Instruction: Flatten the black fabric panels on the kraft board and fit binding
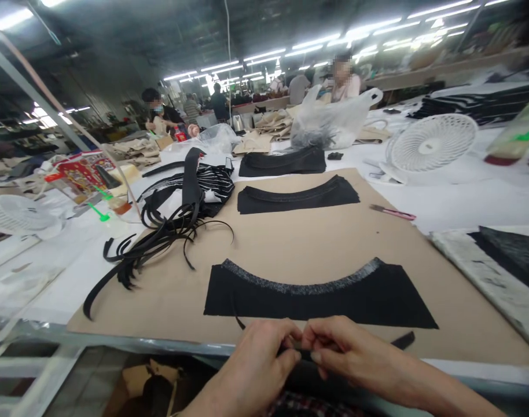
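Observation:
My left hand (pixel 264 362) and my right hand (pixel 345 350) meet at the table's near edge, fingertips pinched close together. Between them runs a narrow black strip (pixel 305 354), gripped by both hands. One thin end curls up past my left hand, and a dark end (pixel 404 340) shows beyond my right wrist. Just past my fingers lies a flat black fabric piece (pixel 320 304) with a curved, fuzzy grey upper edge. Farther back are two stacks of similar curved black pieces, a nearer stack (pixel 297 197) and a farther stack (pixel 282 162).
Loose black strips (pixel 160 243) pile up at left on the brown board (pixel 195 295). A pink-handled cutter (pixel 392 212) lies at right. White fans (pixel 433 145) and glue bottles with green tips (pixel 112 202) stand around. Other people work in the background.

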A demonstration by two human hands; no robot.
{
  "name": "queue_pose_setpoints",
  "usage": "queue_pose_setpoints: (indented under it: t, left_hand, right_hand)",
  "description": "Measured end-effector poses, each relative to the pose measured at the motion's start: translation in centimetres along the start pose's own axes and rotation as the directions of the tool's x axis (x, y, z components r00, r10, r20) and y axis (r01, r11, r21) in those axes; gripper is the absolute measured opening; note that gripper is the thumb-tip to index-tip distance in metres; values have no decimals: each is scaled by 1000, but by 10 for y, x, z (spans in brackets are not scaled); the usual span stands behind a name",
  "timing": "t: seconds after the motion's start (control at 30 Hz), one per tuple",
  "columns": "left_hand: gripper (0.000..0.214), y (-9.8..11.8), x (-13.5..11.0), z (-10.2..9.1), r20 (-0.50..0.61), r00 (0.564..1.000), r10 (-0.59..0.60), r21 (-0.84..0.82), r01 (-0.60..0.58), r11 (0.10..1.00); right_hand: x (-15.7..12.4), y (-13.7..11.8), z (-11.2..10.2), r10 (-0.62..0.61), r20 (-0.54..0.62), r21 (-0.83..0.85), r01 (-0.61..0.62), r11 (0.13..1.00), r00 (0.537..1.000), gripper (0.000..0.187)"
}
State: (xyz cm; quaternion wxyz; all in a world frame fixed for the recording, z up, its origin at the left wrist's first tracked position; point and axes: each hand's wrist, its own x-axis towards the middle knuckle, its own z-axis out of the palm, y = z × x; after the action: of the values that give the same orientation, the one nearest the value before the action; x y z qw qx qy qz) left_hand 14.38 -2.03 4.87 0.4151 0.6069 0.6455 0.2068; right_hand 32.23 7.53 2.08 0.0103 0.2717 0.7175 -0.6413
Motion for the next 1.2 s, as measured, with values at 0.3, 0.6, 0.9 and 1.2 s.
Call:
queue_pose_setpoints:
  t: [0.3,0.6,0.9,1.2]
  left_hand:
    - [20,-2,3,-2,-65,993,-100,43,103,994]
    - [18,11,4,-13,-104,985,-137,163,153,975]
    - [16,2,11,-45,5,981,-193,40,193,980]
    - [18,-12,20,-48,30,972,-231,7,231,973]
  right_hand:
    - [-13,-5,-2,-11,-140,-260,-26,965,990,15]
    - [-24,-22,-7,-19,-240,-437,-90,895,971,14]
    - [-49,-16,-65,78,25,63,-80,995,997,37]
    - [-58,-5,-78,57,3,248,-56,967,998,44]
